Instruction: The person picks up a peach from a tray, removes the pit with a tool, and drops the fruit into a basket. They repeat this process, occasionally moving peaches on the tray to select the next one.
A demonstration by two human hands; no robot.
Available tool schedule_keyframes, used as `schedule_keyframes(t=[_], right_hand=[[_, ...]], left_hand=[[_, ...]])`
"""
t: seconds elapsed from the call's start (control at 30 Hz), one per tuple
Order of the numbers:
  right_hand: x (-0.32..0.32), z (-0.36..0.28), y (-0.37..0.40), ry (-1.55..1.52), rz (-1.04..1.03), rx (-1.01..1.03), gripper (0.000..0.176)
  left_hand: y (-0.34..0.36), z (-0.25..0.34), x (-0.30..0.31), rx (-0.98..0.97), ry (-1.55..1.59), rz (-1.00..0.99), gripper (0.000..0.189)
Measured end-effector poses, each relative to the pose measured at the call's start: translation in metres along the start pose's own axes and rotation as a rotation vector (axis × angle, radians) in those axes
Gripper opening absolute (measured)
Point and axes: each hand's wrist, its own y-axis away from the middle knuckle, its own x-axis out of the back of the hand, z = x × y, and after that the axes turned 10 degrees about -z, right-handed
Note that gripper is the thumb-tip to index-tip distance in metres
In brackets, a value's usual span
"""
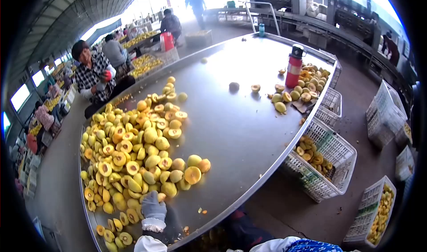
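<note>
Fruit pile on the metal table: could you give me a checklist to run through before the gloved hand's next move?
1. Left hand at the fruit pile: ok, gloved and among fruit at the pile's near end.
2. Firm hold on a piece: cannot tell; the fingers are partly hidden.
3. Right hand in sight: not ok, it is out of view.
4. Red bottle upright: ok, away from the left hand.
5. Metal table free of scraps: not ok, small bits lie near the left hand.
6. Room in the white crate beside the table: ok, it looks partly filled.
</note>
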Motion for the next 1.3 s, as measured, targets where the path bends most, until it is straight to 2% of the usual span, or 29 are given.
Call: schedule_keyframes(t=[0.03,0.07,0.17,0.2,0.23,0.3,0.37,0.4,0.43,0.47,0.5,0.57,0.6,0.63,0.7,0.8,0.93,1.03,1.13,1.2,1.3], right_hand=[[0.002,-0.004,0.002,0.012,0.011,-0.003,0.047],[0.003,-0.009,0.003,0.023,0.02,-0.002,0.047],[0.002,-0.026,0.014,0.072,0.058,0.02,0.047],[0.001,-0.032,0.02,0.097,0.08,0.035,0.047],[-0.002,-0.039,0.025,0.121,0.108,0.046,0.046],[-0.004,-0.053,0.037,0.081,0.15,0.033,0.046],[0.002,-0.062,0.04,-0.338,0.15,-0.002,0.034],[0.02,-0.08,0.045,-0.246,0.113,-0.037,0.032],[0.02,-0.084,0.039,-0.287,0.279,0.214,0.032],[0.025,-0.086,0.045,-0.238,0.28,0.09,0.032],[0.028,-0.092,0.046,-0.218,0.351,0.154,0.03],[0.04,-0.114,0.046,-0.38,0.292,0.149,0.025],[0.046,-0.123,0.048,-0.343,0.288,0.16,0.025],[0.046,-0.119,0.045,0.02,0.368,0.289,0.023],[0.046,-0.125,0.043,0.135,0.374,0.302,0.023],[0.045,-0.137,0.038,0.183,0.384,0.231,0.024],[0.038,-0.126,0.023,0.381,0.476,0.354,0.031],[0.032,-0.118,0.017,0.388,0.43,0.272,0.036],[0.028,-0.125,0.021,0.21,0.3,0.072,0.042],[0.016,-0.117,0.017,0.193,0.386,0.111,0.045],[0.011,-0.109,0.018,0.137,0.433,0.174,0.043]], left_hand=[[-0.002,0.006,0.007,0.063,0.112,-0.14,0.038],[0.0,0.011,0.018,0.071,0.133,-0.148,0.036],[0.01,-0.013,-0.002,-0.065,0.635,0.109,0.032],[0.019,0.002,0.04,0.303,1.181,-0.193,0.028],[0.027,-0.007,0.042,0.238,1.51,-0.185,0.019],[0.058,-0.008,0.06,0.172,2.19,-0.353,0.03],[0.089,0.009,0.067,0.091,2.513,-0.226,0.052],[0.101,0.028,0.088,0.243,2.668,-0.123,0.056],[0.113,0.044,0.106,0.404,2.814,0.007,0.061],[0.126,0.044,0.098,0.341,2.736,-0.008,0.062],[0.138,0.042,0.087,0.277,2.655,-0.042,0.064],[0.154,0.049,0.081,0.364,2.534,-0.001,0.063],[0.162,0.053,0.079,0.31,2.428,0.019,0.061],[0.168,0.058,0.077,0.248,2.327,0.028,0.059],[0.18,0.066,0.077,0.315,2.28,0.061,0.055],[0.193,0.068,0.071,0.318,2.259,0.111,0.052],[0.199,0.078,0.062,0.291,2.071,0.261,0.049],[0.201,0.079,0.049,0.345,2.082,0.265,0.05],[0.202,0.086,0.057,0.5,2.25,0.264,0.048],[0.2,0.091,0.06,0.616,2.25,0.255,0.045],[0.199,0.091,0.059,0.576,2.228,0.204,0.051]])
